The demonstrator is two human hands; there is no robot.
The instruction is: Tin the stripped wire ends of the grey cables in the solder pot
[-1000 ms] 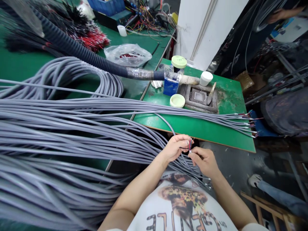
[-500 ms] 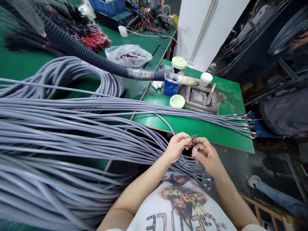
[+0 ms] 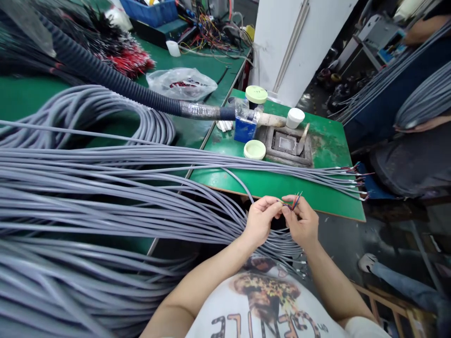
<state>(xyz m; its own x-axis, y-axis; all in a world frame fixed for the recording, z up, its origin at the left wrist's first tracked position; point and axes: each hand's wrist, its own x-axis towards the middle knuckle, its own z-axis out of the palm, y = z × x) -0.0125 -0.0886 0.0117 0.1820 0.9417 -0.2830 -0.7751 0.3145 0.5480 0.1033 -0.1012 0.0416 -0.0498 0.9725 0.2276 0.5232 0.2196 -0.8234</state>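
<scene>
My left hand (image 3: 261, 218) is closed in a pinch on the end of a grey cable, its fingers covering most of what they grip. Close beside it, my right hand (image 3: 302, 221) pinches the thin coloured wires (image 3: 294, 203) that fan out of that cable, red and dark blue ones among them. Their bare tips point up past the right fingers. Below and left of the hands runs a thick bundle of grey cables (image 3: 169, 206). Another row of grey cables (image 3: 282, 165) lies across the small green board, its stripped ends (image 3: 357, 180) at the right.
On the green board (image 3: 218, 176) stand a solder pot (image 3: 287, 144), a blue box (image 3: 245, 129), a pale green tub (image 3: 254, 149) and a white tub (image 3: 295, 117). A black hose (image 3: 148, 99) crosses above coiled cable (image 3: 155, 124). At right, another person (image 3: 408, 162) holds cables.
The coloured wires have swung from upright to leaning right. My right hand has turned and now pinches them, and my left hand has shifted slightly. The whole view has moved a little.
</scene>
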